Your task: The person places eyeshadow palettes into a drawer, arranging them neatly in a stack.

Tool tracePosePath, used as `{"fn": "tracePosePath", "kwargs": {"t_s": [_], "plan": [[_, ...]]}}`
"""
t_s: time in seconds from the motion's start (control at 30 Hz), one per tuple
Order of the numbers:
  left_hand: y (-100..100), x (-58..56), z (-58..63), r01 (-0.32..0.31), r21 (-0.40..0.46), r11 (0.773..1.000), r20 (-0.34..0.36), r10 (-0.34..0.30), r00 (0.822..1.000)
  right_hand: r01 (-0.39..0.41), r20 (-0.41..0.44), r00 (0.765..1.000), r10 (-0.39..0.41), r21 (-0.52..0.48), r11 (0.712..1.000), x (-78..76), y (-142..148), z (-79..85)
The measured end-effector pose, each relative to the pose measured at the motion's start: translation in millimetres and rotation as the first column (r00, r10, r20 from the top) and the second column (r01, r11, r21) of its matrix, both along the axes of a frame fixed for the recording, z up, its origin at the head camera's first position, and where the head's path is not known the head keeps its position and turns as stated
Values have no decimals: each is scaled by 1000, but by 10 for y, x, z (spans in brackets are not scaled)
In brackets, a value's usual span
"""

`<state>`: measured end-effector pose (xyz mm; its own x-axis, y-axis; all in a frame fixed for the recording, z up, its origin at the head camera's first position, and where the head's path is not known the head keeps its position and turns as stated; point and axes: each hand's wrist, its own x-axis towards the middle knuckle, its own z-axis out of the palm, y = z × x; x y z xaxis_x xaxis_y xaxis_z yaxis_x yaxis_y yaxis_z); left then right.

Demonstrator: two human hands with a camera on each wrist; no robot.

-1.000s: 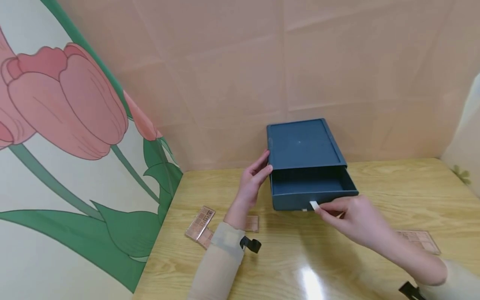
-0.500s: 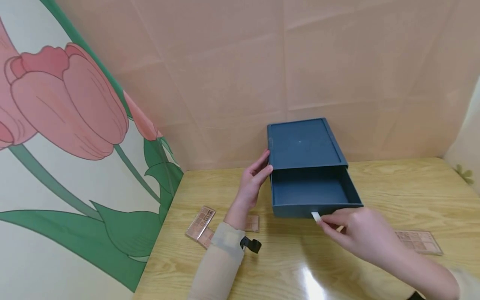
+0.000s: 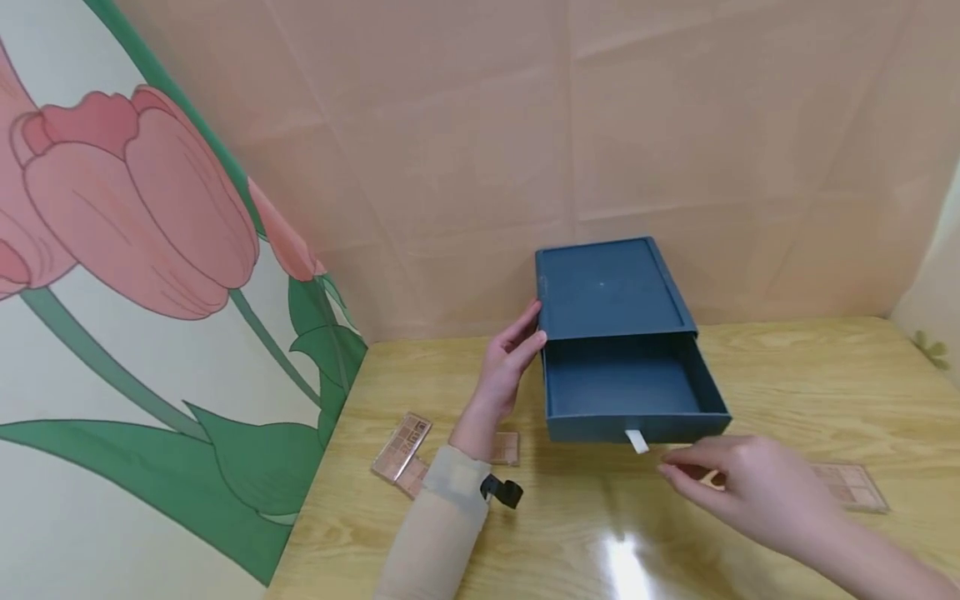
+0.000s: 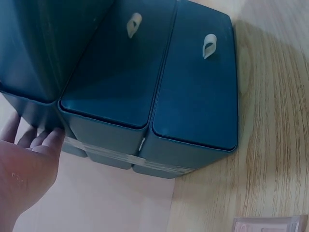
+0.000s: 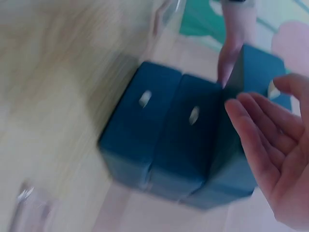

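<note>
A blue plastic drawer cabinet (image 3: 611, 287) stands against the back wall, its top drawer (image 3: 588, 428) pulled well out. Inside, the part of the drawer that shows holds nothing. From the drawer's front hangs a white pull tab (image 3: 637, 442). My left hand (image 3: 501, 371) rests its fingers along the cabinet's left side, thumb at the front corner. In the left wrist view, the two lower drawers (image 4: 195, 87) are closed, each with a white loop. Just right of the tab, apart from it, is my right hand (image 3: 765, 492), fingers loosely bent around nothing.
Left of the cabinet lie overlapping eyeshadow palettes (image 3: 402, 447) in clear cases. Another palette (image 3: 507, 447) is partly hidden by my left wrist, and one more palette (image 3: 855, 487) lies behind my right hand. A tulip-print cloth (image 3: 142, 208) hangs along the left.
The top drawer has slid further out toward me. My right hand has let go of the pull tab and drawn back to the lower right. My left hand has stayed at the cabinet's side.
</note>
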<state>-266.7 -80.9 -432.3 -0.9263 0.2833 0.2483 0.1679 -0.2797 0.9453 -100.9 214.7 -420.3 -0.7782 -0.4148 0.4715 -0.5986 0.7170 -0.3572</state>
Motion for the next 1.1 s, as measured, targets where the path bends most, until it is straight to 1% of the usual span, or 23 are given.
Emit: {"fn": "tracePosePath", "kwargs": {"t_s": [0.03, 0.1, 0.2, 0.23, 0.3, 0.37, 0.43, 0.53, 0.57, 0.6, 0.63, 0.77, 0.8, 0.87, 0.93, 1.0, 1.1], "plan": [[5, 9, 2, 1, -3, 1000, -2, -1, 1000, 17, 59, 998, -19, 26, 1000, 14, 77, -20], [8, 24, 1, 2, -5, 1000, -5, -2, 1000, 23, 162, 986, -32, 61, 998, 19, 268, -82], [-22, 20, 10, -1, -17, 1000, -3, 1, 1000, 15, 312, 949, -48, 107, 994, -59, 600, -171], [-34, 21, 9, -3, -22, 1000, -2, 3, 1000, 12, 348, 936, -55, 124, 992, -94, 722, -206], [-62, 20, 2, -10, -32, 999, 4, 10, 1000, -3, 388, 920, -46, 125, 992, -178, 958, -302], [-89, 15, -2, -18, -40, 999, 6, 18, 1000, -5, 423, 904, -66, 164, 986, -260, 1176, -396], [-107, 6, 1, -19, -48, 999, 3, 19, 1000, -4, 433, 897, -87, 204, 979, -332, 1377, -506], [-113, -5, 9, -18, -59, 998, 1, 18, 1000, -2, 408, 907, -105, 253, 967, -407, 1662, -686], [-111, -6, 12, -19, -62, 998, 2, 19, 1000, 1, 392, 914, -107, 261, 965, -424, 1749, -746], [-106, -7, 15, -21, -64, 998, 4, 22, 1000, -1, 365, 926, -101, 269, 963, -441, 1840, -808], [-116, -1, 15, -25, -69, 997, 4, 25, 1000, -7, 348, 933, -93, 275, 962, -453, 1908, -875], [-129, 13, 27, -39, -92, 995, 7, 40, 999, -66, 297, 954, -24, 291, 955, -487, 2153, -1110], [-127, 11, 33, -41, -96, 995, 4, 41, 999, -70, 291, 956, -22, 304, 950, -497, 2188, -1146], [-112, 5, 49, -43, -101, 994, 1, 44, 999, -69, 322, 946, -36, 308, 949, -521, 2243, -1186], [-103, 4, 58, -42, -95, 995, 4, 43, 999, -47, 306, 951, -54, 314, 948, -545, 2262, -1219], [-103, 10, 57, -34, -90, 995, 9, 35, 999, -26, 307, 948, -78, 321, 947, -569, 2270, -1233], [-107, 17, 34, -30, -84, 996, 17, 32, 999, -22, 298, 951, -81, 326, 945, -602, 2307, -1263]]}}
